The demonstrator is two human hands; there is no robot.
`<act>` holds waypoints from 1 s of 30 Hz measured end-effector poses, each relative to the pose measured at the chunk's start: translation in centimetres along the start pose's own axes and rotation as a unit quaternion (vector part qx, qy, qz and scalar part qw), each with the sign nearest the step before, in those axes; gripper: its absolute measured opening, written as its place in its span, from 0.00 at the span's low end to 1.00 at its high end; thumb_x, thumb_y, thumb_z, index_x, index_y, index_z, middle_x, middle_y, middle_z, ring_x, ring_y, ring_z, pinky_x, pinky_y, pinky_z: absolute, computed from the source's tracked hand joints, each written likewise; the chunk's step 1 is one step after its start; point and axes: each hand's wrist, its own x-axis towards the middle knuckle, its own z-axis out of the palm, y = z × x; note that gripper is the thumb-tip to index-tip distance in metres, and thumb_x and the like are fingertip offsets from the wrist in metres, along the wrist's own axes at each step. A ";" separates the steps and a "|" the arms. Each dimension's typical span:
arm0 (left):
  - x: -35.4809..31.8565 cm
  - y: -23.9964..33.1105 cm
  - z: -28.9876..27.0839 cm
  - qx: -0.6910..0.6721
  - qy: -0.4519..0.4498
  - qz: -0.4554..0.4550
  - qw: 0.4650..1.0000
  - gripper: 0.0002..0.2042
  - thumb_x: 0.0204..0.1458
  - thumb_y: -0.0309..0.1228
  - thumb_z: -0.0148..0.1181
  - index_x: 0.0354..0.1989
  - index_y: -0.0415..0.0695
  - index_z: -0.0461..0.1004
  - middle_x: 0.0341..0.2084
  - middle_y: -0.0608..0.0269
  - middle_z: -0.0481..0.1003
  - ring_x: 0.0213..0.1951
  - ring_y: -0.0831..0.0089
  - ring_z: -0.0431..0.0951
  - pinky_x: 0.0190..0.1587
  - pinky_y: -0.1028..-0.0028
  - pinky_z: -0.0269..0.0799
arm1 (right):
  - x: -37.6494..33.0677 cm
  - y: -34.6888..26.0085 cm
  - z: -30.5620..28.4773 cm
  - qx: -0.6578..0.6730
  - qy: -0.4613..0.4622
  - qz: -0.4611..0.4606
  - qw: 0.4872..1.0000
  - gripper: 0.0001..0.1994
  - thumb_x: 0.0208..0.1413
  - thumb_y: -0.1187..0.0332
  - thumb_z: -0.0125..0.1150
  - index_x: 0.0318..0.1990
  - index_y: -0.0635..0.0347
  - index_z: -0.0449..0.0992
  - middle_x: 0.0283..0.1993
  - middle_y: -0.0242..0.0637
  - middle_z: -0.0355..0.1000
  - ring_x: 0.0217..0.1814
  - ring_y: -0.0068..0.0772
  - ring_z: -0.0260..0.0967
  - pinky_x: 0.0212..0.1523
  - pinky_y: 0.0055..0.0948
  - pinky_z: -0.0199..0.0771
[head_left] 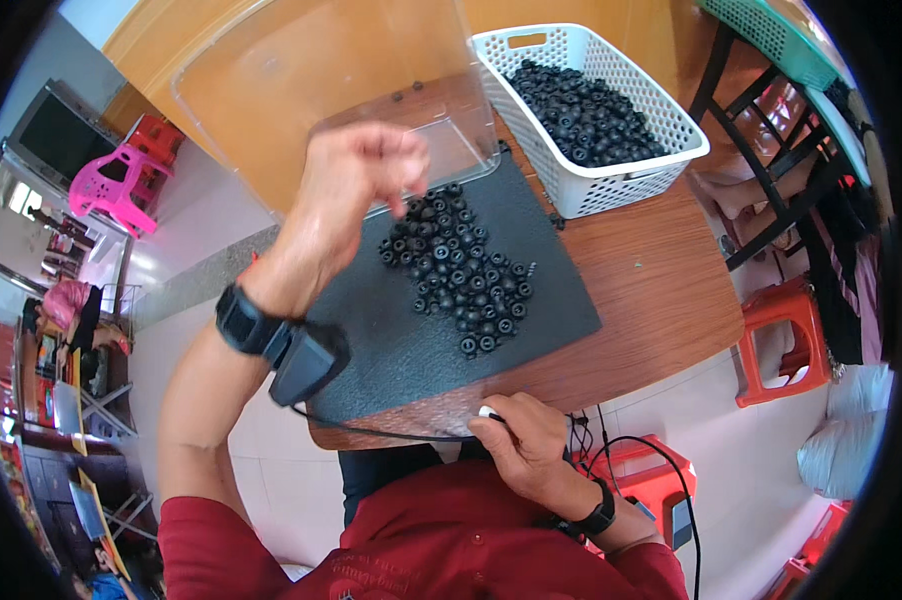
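The left hand [356, 165] was raised over the near edge of the clear plastic bin [301, 90], fingers bunched in a pinch; whether a piece sat between them could not be told. Just right of and below that hand lay the pile of small black rubber rings [461, 270], spread on the dark mat [411, 340] on the tabletop [651, 290]. The step looked like moving pieces from pile to bin, so the next move probably called for a reach back down to the pile. The right hand [526, 440] sat at the tabletop's near edge, curled around something small and white; the grip was unclear. Far right of the left hand stood a white basket [621, 175] full of similar rings. Black cables [391, 432] trailed along the near edge and could snag a wrist.
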 end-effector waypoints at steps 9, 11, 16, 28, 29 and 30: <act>-5.8 -11.3 -3.3 0.241 0.071 0.059 0.966 0.16 0.48 0.19 0.65 0.47 0.43 0.79 0.35 0.68 0.77 0.37 0.78 0.75 0.43 0.77 0.73 | 0.0 -0.4 1.1 0.011 -0.035 -0.015 0.999 0.08 0.52 0.72 0.68 0.34 0.66 0.76 0.22 0.40 0.67 0.20 0.39 0.64 0.21 0.34 0.61; -6.2 -11.7 -2.5 0.333 0.070 0.111 0.934 0.16 0.46 0.21 0.67 0.45 0.46 0.80 0.30 0.65 0.74 0.34 0.74 0.75 0.40 0.74 0.72 | 0.0 -0.5 1.1 0.004 -0.036 -0.017 0.999 0.08 0.52 0.71 0.68 0.34 0.66 0.76 0.22 0.41 0.67 0.20 0.40 0.64 0.22 0.35 0.62; -6.3 -12.1 -1.6 0.378 0.082 0.146 0.910 0.11 0.44 0.26 0.70 0.37 0.44 0.79 0.25 0.63 0.70 0.30 0.70 0.74 0.35 0.70 0.71 | 0.0 -0.6 1.2 0.000 -0.035 -0.007 0.999 0.07 0.52 0.71 0.68 0.33 0.65 0.76 0.22 0.41 0.68 0.20 0.40 0.65 0.22 0.35 0.63; -7.8 -12.8 -2.0 0.462 0.071 0.245 0.849 0.09 0.44 0.29 0.70 0.32 0.40 0.78 0.25 0.58 0.71 0.30 0.60 0.74 0.32 0.67 0.70 | -0.1 -0.4 1.5 0.011 -0.028 -0.011 0.999 0.07 0.51 0.73 0.68 0.33 0.65 0.76 0.22 0.40 0.67 0.20 0.39 0.65 0.22 0.34 0.62; -8.0 -13.2 -2.1 0.459 0.069 0.236 0.854 0.09 0.44 0.28 0.70 0.33 0.40 0.79 0.25 0.58 0.71 0.30 0.59 0.75 0.33 0.66 0.70 | 0.0 -0.5 1.5 0.009 -0.031 -0.010 0.999 0.07 0.51 0.73 0.68 0.33 0.65 0.76 0.22 0.40 0.67 0.20 0.38 0.65 0.22 0.34 0.62; -8.1 -13.3 -2.3 0.457 0.067 0.227 0.858 0.09 0.44 0.28 0.70 0.33 0.40 0.79 0.25 0.57 0.71 0.30 0.58 0.75 0.33 0.66 0.70 | 0.1 -0.6 1.4 0.006 -0.035 -0.010 0.999 0.07 0.51 0.73 0.69 0.33 0.65 0.76 0.22 0.40 0.67 0.20 0.38 0.64 0.21 0.34 0.61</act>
